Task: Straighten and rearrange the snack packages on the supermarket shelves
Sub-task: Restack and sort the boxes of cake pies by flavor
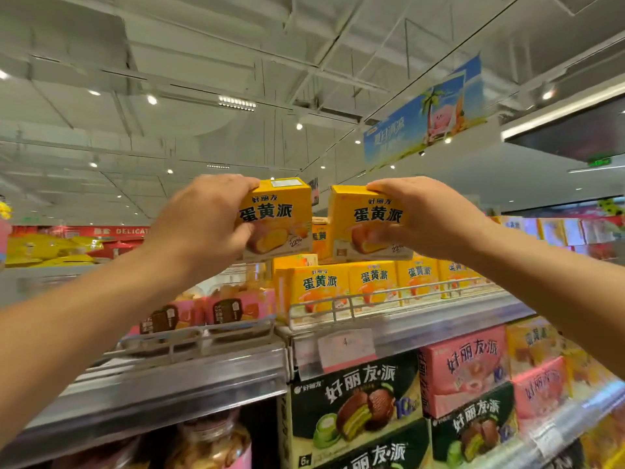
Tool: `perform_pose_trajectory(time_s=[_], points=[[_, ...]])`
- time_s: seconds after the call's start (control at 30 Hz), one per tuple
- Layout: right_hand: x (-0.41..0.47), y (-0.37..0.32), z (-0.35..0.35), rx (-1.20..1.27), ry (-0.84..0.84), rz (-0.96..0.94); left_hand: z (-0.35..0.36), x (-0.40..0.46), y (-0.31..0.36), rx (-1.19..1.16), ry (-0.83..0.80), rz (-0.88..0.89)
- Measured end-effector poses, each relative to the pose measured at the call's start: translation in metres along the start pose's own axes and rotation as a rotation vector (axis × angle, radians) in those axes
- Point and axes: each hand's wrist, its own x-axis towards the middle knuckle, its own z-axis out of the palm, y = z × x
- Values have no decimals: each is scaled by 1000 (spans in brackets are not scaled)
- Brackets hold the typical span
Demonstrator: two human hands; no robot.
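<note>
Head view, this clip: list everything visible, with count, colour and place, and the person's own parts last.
Held yellow boxes: two, one in the left hand, one in the right, raised above the top shelf.
Yellow boxes on top shelf: a row behind the wire rail, at least four fronts showing, more stacked behind.
Pink packages: at least two, top shelf, left of the yellow row.
Dark green boxes: at least three, lower shelf, centre.
Pink boxes: at least two, lower shelf, right of the green ones.
Price tag: one, pale, shelf edge.
Hanging banner: one, blue, ceiling right.
Left hand: fingers curled round its box.
Right hand: fingers curled round its box.
</note>
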Motion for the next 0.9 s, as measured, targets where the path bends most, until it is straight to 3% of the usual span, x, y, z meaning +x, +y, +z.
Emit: perform_pose_trajectory(time_s=[0.33,0.63,0.9], points=[[26,108,22,63,-17,-16,53,47,54,90,-78,-110],[64,115,42,267,18,-138,49,57,51,296,-240,-312],[70,117,80,136,-110,-172,56,60,43,336,-371,-324]])
